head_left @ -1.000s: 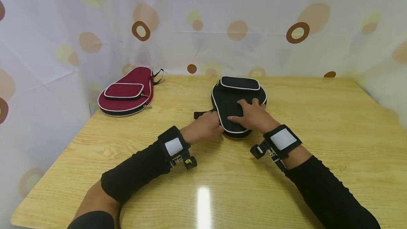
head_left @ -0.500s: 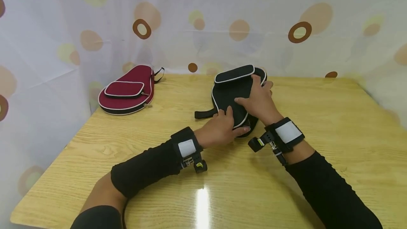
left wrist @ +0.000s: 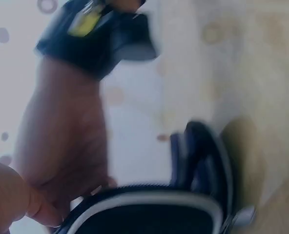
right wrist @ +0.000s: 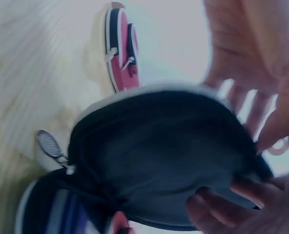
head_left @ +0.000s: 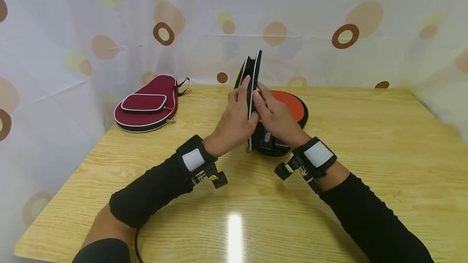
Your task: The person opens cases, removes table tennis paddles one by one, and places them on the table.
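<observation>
A black paddle case (head_left: 306, 113) with white piping lies unzipped on the table, its lid (right wrist: 149, 141) raised nearly upright. An orange-red table tennis paddle (head_left: 290, 102) shows inside the base, partly hidden by my right hand. Dark items (head_left: 268, 141) sit near the case's front end. My left hand (head_left: 234, 121) holds the lid from its outer side, thumb at the edge. Fingers of my right hand (head_left: 279, 119) touch the lid's dark inner face. In the right wrist view a zipper pull (right wrist: 49, 145) hangs at the lid's corner.
A dark red paddle case (head_left: 144, 102) with white piping and a small strap lies closed at the back left of the wooden table (head_left: 183, 222). Behind the table hangs a curtain (head_left: 226, 19) patterned with brown and yellow spots.
The black case's lid has been lifted from lying flat and turned up to the left, exposing the paddle. Both hands have moved from the case's top to the raised lid.
</observation>
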The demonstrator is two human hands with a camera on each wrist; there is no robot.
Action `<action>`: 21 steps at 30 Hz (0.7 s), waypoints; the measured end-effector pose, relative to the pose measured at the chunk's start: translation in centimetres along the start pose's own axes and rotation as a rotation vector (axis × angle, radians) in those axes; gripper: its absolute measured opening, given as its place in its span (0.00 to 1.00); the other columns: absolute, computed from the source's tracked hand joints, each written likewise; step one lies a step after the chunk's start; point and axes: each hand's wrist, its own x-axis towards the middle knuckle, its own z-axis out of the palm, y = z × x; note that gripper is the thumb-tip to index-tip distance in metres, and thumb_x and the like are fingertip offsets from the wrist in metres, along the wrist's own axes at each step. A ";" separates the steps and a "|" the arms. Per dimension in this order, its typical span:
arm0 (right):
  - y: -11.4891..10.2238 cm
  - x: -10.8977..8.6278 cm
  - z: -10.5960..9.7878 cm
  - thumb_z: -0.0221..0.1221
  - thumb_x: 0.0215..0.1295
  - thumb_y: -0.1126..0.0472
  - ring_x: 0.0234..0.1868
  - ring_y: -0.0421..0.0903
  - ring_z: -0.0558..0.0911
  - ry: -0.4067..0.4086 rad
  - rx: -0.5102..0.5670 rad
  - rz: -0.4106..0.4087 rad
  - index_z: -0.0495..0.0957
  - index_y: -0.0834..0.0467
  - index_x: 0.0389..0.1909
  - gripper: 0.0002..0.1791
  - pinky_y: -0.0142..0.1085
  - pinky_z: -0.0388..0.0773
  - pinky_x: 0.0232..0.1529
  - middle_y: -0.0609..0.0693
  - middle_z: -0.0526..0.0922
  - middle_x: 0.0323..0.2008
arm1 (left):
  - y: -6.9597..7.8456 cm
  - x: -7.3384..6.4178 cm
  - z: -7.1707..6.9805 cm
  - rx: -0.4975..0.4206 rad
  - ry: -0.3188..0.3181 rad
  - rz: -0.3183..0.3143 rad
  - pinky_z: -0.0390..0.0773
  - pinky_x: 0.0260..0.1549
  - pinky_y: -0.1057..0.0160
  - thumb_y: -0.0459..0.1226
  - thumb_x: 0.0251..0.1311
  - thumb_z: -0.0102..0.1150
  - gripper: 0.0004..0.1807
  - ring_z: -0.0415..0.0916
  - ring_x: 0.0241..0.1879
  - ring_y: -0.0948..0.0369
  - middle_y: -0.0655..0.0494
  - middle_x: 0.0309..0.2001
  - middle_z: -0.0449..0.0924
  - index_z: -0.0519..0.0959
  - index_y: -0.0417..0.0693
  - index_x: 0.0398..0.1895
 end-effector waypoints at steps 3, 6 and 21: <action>0.6 -0.1 0.7 0.33 0.82 0.43 0.68 0.57 0.72 -0.089 0.004 -0.022 0.47 0.47 0.82 0.32 0.54 0.67 0.67 0.59 0.69 0.71 | -0.6 0.6 -1.3 0.007 0.055 -0.008 0.78 0.44 0.52 0.30 0.70 0.52 0.41 0.74 0.56 0.42 0.30 0.72 0.48 0.48 0.50 0.82; 1.1 0.0 1.3 0.33 0.82 0.43 0.74 0.56 0.64 -0.160 0.006 -0.048 0.49 0.51 0.81 0.33 0.54 0.61 0.71 0.56 0.60 0.76 | -1.2 1.1 -2.4 0.037 0.080 -0.035 0.76 0.41 0.52 0.31 0.71 0.52 0.35 0.74 0.54 0.41 0.31 0.73 0.48 0.58 0.54 0.79; 3.6 -0.8 2.4 0.52 0.78 0.49 0.74 0.66 0.57 -0.320 -0.434 0.034 0.71 0.57 0.70 0.26 0.68 0.48 0.68 0.65 0.64 0.72 | -4.6 2.0 -4.3 0.322 0.038 -0.264 0.66 0.65 0.41 0.30 0.69 0.50 0.36 0.36 0.76 0.37 0.32 0.78 0.27 0.49 0.23 0.75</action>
